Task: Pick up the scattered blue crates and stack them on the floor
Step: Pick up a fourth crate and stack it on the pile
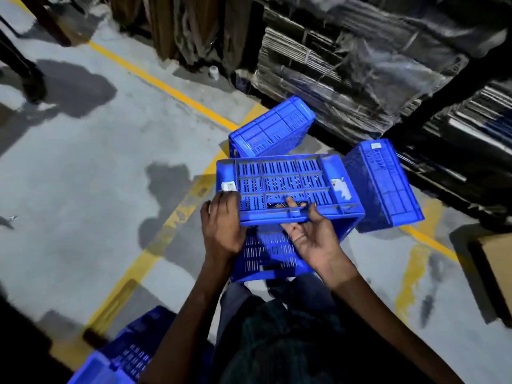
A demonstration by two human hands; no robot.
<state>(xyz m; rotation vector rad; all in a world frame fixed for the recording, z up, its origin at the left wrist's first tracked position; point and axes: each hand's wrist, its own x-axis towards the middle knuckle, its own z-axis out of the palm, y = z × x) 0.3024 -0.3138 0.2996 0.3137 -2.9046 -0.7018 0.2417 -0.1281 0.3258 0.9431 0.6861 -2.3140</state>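
1. We hold one blue crate (288, 187) up in front of us, its slotted side wall facing up; white labels sit at both ends of that wall.
2. Our left hand (223, 223) curls over the crate's near left corner and grips it.
3. Our right hand (310, 234) lies palm up under the near rim, thumb hooked through the handle slot, gripping it.
4. A second crate (273, 131) lies tipped just behind the held one, on the yellow floor line (163, 84).
5. A third crate (383, 184) rests on its side to the right, beside the wrapped cardboard stacks (346, 65).
6. A fourth crate (130, 353) stands at the bottom left.
7. We cannot see inside any of the crates.
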